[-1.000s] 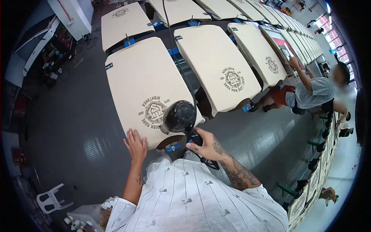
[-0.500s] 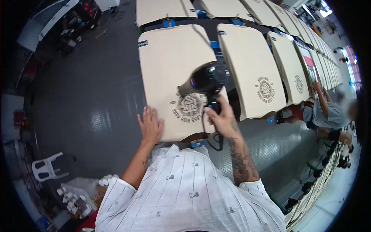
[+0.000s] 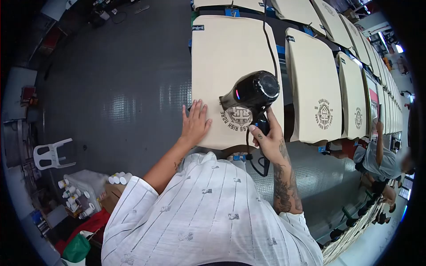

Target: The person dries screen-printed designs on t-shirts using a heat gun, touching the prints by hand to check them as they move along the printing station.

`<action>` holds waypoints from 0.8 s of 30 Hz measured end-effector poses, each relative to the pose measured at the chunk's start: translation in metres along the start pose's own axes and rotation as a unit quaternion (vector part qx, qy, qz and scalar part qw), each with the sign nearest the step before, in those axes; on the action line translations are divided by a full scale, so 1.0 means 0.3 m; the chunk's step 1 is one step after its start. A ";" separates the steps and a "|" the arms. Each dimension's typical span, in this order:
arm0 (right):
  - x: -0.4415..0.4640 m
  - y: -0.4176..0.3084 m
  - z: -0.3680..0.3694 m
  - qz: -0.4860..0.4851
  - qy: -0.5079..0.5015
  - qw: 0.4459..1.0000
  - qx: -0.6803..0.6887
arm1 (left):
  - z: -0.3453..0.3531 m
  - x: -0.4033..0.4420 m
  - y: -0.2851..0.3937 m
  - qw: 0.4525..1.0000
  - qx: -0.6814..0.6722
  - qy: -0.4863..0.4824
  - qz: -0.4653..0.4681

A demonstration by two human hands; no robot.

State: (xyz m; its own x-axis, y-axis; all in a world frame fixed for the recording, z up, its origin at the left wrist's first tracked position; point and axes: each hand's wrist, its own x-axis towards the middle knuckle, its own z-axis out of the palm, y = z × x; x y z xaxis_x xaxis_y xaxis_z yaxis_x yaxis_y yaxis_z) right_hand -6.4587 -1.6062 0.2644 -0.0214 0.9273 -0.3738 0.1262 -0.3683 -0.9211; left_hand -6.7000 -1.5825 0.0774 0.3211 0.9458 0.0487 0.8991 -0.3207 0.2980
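Observation:
A cream fabric panel (image 3: pixel 230 48) lies flat on the board in front of me, with a dark round print (image 3: pixel 240 116) near its lower edge. My right hand (image 3: pixel 270 139) is wrapped round the handle of a black hair dryer (image 3: pixel 255 91). The dryer's nozzle points left and down over the panel and hides part of the print. A black cord runs from the dryer past the panel's right side. My left hand (image 3: pixel 195 124) rests on the panel's lower left edge, fingers spread, holding nothing.
More printed cream panels (image 3: pixel 313 84) stand in rows to the right and behind. A co-worker in a grey shirt (image 3: pixel 377 157) reaches over a frame (image 3: pixel 372 95) at the right. A white plastic chair (image 3: pixel 51 154) and several white bottles (image 3: pixel 75 199) are at the lower left.
The view has swung, so the panels sit further right. The dryer has moved from the print's right side to above it, its nozzle now to the left. My left hand has stayed at the panel's edge.

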 end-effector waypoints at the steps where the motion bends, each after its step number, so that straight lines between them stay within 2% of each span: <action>1: -0.010 -0.007 0.007 0.011 0.001 1.000 -0.001 | 0.003 -0.006 0.009 1.000 0.002 0.001 -0.004; 3: -0.037 0.002 -0.019 0.019 0.002 1.000 -0.016 | 0.009 -0.036 0.033 1.000 0.002 0.005 -0.011; 9: -0.136 0.108 -0.243 -0.052 0.079 0.995 -0.039 | 0.041 -0.148 0.102 0.998 0.018 0.023 -0.051; 14: -0.242 0.149 -0.325 -0.033 0.064 0.997 -0.035 | 0.066 -0.202 0.182 0.997 0.012 0.029 -0.067; 19: -0.272 0.162 -0.239 0.019 0.017 1.000 -0.013 | 0.074 -0.209 0.203 0.997 0.007 0.036 -0.070; 24: -0.175 0.119 -0.082 -0.030 -0.040 0.998 -0.035 | 0.042 -0.180 0.145 0.997 0.009 0.038 -0.068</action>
State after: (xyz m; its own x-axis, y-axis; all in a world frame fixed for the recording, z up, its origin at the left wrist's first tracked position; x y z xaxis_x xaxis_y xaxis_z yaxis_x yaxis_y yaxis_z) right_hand -6.4286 -1.6663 0.2538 -0.1098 0.9385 -0.3274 0.1906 -0.3034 -0.9336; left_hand -6.6746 -1.6483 0.0758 0.1726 0.9817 0.0805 0.9381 -0.1887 0.2903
